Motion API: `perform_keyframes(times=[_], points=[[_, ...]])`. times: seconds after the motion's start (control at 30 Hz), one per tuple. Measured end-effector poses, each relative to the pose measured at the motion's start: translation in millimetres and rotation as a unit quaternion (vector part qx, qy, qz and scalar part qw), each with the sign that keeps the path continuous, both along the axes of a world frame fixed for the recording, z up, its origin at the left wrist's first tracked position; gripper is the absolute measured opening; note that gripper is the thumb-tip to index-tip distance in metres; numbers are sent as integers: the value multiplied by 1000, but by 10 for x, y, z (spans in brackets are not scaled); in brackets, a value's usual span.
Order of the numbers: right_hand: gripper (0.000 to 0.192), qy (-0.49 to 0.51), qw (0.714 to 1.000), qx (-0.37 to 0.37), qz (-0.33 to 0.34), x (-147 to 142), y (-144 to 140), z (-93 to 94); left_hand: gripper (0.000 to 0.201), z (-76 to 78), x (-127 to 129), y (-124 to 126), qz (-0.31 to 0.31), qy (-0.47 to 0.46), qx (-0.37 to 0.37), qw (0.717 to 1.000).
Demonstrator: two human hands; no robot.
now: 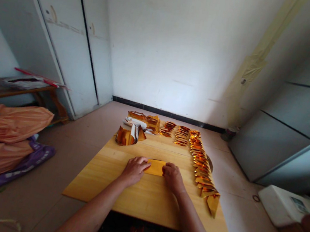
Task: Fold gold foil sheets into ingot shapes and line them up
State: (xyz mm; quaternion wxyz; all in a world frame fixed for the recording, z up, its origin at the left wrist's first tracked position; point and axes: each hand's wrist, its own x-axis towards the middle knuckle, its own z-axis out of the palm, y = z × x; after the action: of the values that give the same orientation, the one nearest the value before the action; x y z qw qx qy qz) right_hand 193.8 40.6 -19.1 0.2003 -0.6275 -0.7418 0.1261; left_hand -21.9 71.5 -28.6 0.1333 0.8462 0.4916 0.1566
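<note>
Wooden board (142, 196), gold sheet (155, 167) flat at its centre.
I press my left hand (134, 169) and right hand (173, 175) on its ends, fingers curled.

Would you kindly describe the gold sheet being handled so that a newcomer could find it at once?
Start at the wooden board lying on the floor. Near its middle, the left hand and the right hand press on the two ends of a flat gold sheet. Unlike the folded gold pieces lined along the board's right edge, it lies flat and alone.
</note>
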Motion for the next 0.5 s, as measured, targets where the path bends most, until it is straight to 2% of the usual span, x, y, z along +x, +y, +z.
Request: perform_keyframes(times=[0.27,0.5], points=[[31,1,999,-5,-32,-34,28,28,29,75,100,15,48,-35,22,998],[24,-18,999,-2,-37,-19,106,-80,25,116,192,90,94,-65,26,993]])
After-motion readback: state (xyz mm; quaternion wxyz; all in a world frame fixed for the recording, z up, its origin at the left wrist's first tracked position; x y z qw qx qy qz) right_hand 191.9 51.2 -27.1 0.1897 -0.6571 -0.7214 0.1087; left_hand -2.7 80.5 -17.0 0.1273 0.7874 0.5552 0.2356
